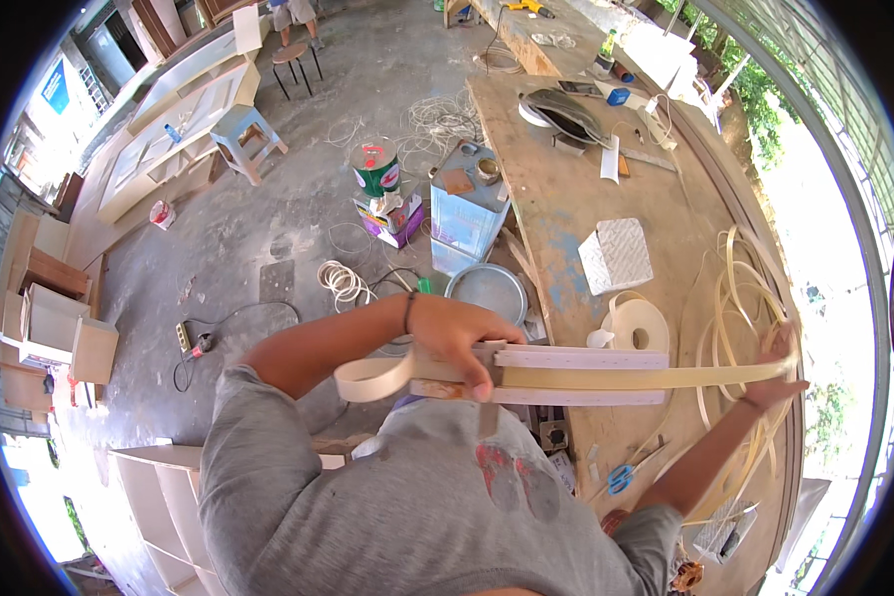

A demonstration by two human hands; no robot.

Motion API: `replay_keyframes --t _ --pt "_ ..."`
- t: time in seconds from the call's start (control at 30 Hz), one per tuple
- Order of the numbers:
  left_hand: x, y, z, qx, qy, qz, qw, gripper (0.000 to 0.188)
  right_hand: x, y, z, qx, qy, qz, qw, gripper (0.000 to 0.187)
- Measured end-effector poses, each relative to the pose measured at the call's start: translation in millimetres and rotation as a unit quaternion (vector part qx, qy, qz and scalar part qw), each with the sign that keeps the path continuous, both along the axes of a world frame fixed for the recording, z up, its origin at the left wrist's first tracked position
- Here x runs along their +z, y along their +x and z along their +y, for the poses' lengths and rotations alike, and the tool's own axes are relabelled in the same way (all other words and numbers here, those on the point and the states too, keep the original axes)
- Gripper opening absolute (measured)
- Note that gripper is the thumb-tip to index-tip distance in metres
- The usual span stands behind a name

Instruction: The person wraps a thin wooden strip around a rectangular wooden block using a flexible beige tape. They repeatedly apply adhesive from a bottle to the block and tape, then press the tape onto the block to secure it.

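A long cream edge-banding strip (586,378) runs across in front of me, between two pale rails (581,396) of a narrow guide. Its left end curls into a loop (372,380). My left hand (457,333) is closed over the guide's left part, thumb on top, gripping a flat grey-brown piece (488,417) that lies across the strip; its exact kind is unclear. Out at the bench's right edge, my right hand (777,363) grips the strip's other stretch, its fingers partly hidden. Loose loops of strip (735,308) hang around that hand.
On the wooden bench (566,149) sit a tape roll (638,326), a wrapped white block (616,255) and blue-handled scissors (621,479). A blue metal can (467,214), a green tin (375,169) and a coiled strip (343,283) stand on the floor. A stool (248,139) is farther left.
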State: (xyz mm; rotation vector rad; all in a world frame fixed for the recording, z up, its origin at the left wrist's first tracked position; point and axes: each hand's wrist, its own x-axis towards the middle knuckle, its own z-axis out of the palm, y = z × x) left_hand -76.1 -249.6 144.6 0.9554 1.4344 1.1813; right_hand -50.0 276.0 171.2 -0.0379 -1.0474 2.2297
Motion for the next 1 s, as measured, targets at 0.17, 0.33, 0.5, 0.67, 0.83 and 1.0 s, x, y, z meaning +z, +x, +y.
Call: replay_keyframes --t 0.17,0.33,0.5,0.67,0.83,1.0 --pt "-7.1 -17.8 44.1 0.030 0.063 0.045 0.997 0.079 -63.1 20.9 -166.0 0.153 -0.106 -0.029 0.982 0.087" --pt "-8.2 -23.7 66.5 0.054 0.052 0.019 0.997 0.077 -42.9 27.0 -226.8 0.116 -0.151 0.003 0.982 0.068" --pt "-13.7 -19.7 77.7 0.061 0.055 0.090 0.993 0.075 -60.4 18.5 -200.1 0.245 -0.147 0.108 0.952 0.060" --pt "-10.9 -11.7 78.4 0.061 0.028 0.037 0.997 0.075 -67.8 12.4 -196.4 0.233 -0.157 0.121 0.952 0.046" --pt "-14.4 -4.5 73.7 0.084 0.043 0.020 0.995 0.072 -43.9 6.4 -206.8 0.286 -0.161 0.114 0.938 0.039" --pt "-29.4 0.5 52.3 0.099 -0.014 -0.001 0.995 0.068 -33.1 6.5 -213.0 0.266 -0.154 0.110 0.945 0.039"
